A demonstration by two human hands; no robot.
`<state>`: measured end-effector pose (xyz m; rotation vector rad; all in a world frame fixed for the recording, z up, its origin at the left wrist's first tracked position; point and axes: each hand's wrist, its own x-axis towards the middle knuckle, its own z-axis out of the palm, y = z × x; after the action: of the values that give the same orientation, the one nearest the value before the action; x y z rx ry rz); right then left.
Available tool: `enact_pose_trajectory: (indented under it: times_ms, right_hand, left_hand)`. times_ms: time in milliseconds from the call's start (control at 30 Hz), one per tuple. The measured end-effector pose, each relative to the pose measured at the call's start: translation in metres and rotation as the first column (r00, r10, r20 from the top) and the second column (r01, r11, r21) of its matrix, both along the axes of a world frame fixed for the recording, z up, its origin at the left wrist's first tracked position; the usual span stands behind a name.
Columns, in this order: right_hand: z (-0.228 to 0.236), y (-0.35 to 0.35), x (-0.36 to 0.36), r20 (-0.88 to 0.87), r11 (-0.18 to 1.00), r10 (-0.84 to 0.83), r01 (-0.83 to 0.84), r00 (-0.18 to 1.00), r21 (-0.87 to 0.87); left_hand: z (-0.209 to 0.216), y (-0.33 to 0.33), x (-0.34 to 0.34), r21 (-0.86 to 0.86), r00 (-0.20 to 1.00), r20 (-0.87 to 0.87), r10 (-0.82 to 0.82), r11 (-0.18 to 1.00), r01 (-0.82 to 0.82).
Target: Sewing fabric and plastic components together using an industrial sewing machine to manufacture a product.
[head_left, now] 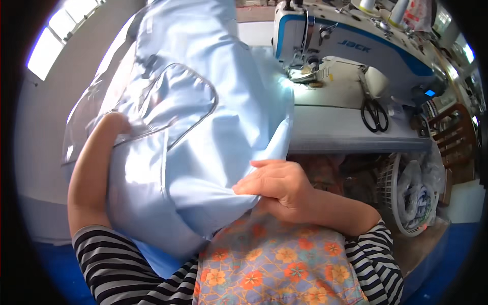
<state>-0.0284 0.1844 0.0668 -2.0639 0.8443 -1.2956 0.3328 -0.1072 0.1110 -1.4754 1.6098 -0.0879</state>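
Pale blue cloth (223,122) hangs in folds left of the sewing machine (325,51), reaching down toward the person's lap, with clear plastic (175,101) edged in grey piping over its left part. The right hand (284,188) grips the near edge of the cloth, fingers curled over it. The left hand (118,123) is at the plastic, its fingers mostly hidden, so I cannot tell whether they are closed. Dark lettering (354,47) runs along the machine's arm; a small blue display (430,93) is too small to make out. Glare obscures the needle area, and thread cones (399,11) are cut off above. Black-handled scissors (375,114) lie on the worktop (325,127). Below, a white basket (387,185) holds clear plastic bags (410,185) and a blurred dark-and-white bundle (421,202).
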Motion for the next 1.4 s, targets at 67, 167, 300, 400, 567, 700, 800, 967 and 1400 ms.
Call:
enact_pose_trajectory:
  times_ms: [67, 167, 300, 400, 567, 700, 800, 967, 1400]
  right_hand:
    - [-0.014, 0.006, 0.0, 0.038, 0.987, 0.063, -0.068, 0.997, 0.148]
    - [-0.03, 0.013, -0.003, 0.204, 0.878, 0.114, -0.195, 0.972, 0.437]
    - [-0.036, 0.019, -0.007, 0.198, 0.924, 0.032, -0.105, 0.98, 0.369]
    - [-0.038, 0.028, -0.016, 0.321, 0.819, -0.012, -0.175, 0.947, 0.546]
    - [-0.055, 0.034, -0.032, 0.307, 0.736, -0.048, -0.174, 0.95, 0.654]
    - [-0.068, 0.029, -0.042, 0.316, 0.727, -0.066, -0.171, 0.946, 0.665]
    - [-0.073, 0.022, -0.048, 0.305, 0.693, -0.099, -0.154, 0.947, 0.704]
    - [-0.077, 0.002, -0.059, 0.205, 0.821, -0.105, -0.032, 0.973, 0.57]
    - [-0.066, -0.047, -0.082, 0.18, 0.783, -0.205, 0.052, 0.962, 0.62]
  left_hand:
    - [0.012, 0.01, 0.012, -0.026, 0.978, 0.208, 0.007, 1.0, -0.002]
    - [0.022, 0.026, -0.041, -0.103, 0.968, 0.196, -0.156, 0.978, 0.179]
    - [-0.019, 0.089, -0.182, -0.763, 0.108, -0.495, -0.862, 0.491, 0.422]
    - [-0.067, 0.14, -0.255, -0.689, -0.021, -0.578, -0.815, 0.474, 0.548]
    - [-0.097, 0.14, -0.287, -0.561, 0.141, -0.728, -0.671, 0.701, 0.439]
    - [-0.093, 0.131, -0.298, -0.524, 0.188, -0.728, -0.659, 0.713, 0.466]
    - [-0.088, 0.133, -0.307, -0.554, 0.144, -0.702, -0.697, 0.662, 0.505]
    - [-0.083, 0.136, -0.315, -0.596, 0.13, -0.663, -0.738, 0.624, 0.506]
    - [-0.092, 0.105, -0.334, -0.618, 0.142, -0.629, -0.764, 0.603, 0.505]
